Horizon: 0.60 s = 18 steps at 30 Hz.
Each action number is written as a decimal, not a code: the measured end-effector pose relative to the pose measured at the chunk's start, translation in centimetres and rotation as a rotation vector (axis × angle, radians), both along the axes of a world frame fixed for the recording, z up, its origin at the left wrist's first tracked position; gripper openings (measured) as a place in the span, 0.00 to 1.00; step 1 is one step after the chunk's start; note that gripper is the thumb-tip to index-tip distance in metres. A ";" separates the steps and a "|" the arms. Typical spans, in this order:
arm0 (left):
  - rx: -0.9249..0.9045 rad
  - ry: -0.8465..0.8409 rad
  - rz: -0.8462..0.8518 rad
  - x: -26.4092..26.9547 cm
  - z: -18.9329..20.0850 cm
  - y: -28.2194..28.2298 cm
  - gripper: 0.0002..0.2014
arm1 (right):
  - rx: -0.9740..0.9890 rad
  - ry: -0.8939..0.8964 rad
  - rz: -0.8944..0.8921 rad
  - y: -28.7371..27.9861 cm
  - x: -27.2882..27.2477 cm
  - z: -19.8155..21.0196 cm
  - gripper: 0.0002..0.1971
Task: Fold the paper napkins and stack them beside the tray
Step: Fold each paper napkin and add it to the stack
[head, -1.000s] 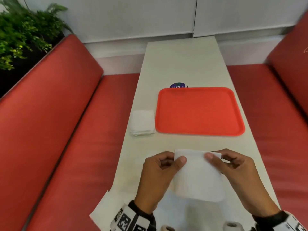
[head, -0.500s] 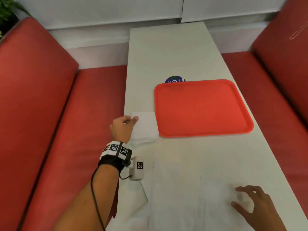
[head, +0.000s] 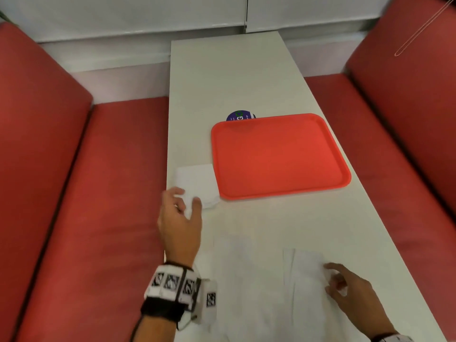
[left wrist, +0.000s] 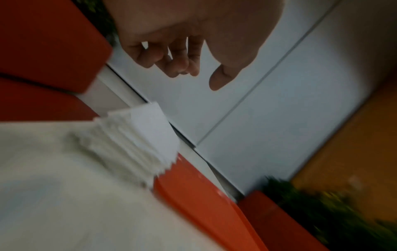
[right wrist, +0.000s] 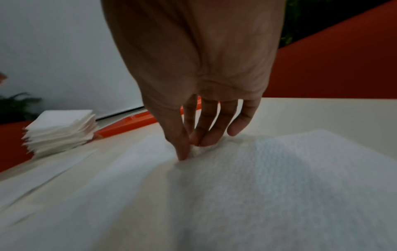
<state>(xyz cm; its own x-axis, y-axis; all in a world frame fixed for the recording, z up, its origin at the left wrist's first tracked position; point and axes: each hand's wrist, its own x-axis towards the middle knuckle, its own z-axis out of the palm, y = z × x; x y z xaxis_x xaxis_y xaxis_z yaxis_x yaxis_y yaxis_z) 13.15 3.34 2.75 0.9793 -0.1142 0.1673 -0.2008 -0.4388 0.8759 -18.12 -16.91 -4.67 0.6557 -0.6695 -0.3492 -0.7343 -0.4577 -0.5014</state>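
A stack of folded white napkins point(head: 197, 181) point(left wrist: 137, 135) point(right wrist: 60, 129) lies against the left side of the red tray point(head: 278, 154) point(left wrist: 204, 195) point(right wrist: 128, 124). My left hand point(head: 188, 197) point(left wrist: 196, 79) hovers over the stack's near corner, fingers loosely curled and holding nothing. Several unfolded napkins point(head: 259, 280) are spread flat at the near end of the white table point(head: 234, 77). My right hand point(head: 332, 278) point(right wrist: 190, 149) pinches the top unfolded napkin point(head: 303, 265) point(right wrist: 268, 169) near its far edge, and the paper bunches between thumb and fingers.
Red padded benches point(head: 111, 193) point(head: 394, 156) run along both long sides of the narrow table. A round blue sticker point(head: 240, 116) shows from under the tray's far edge. Bare tabletop stretches beyond the tray to the wall.
Both hands held a folded napkin a second ago. The left hand laid it on the stack and has now let go and drawn back. The right hand dropped onto an unfolded napkin and pinched it.
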 end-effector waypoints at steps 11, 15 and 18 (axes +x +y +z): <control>0.112 0.259 -0.246 -16.6 -2.2 0.8 0.14 | 0.141 -0.398 0.106 -1.8 0.9 4.9 0.09; 0.071 0.303 -0.372 -17.5 0.3 -1.1 0.21 | 0.202 -0.575 0.075 -1.5 1.9 8.5 0.05; 0.013 0.409 -0.538 -17.9 3.9 -3.7 0.31 | 0.203 -0.697 0.119 -1.6 2.5 11.0 0.05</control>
<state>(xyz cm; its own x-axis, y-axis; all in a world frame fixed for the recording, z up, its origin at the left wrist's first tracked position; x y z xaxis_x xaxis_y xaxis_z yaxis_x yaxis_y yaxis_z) -4.72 -0.38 6.62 0.7695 -0.6032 -0.2097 -0.0473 -0.3814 0.9232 -15.59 -18.46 6.31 0.8347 -0.5467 0.0660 -0.1652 -0.3630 -0.9170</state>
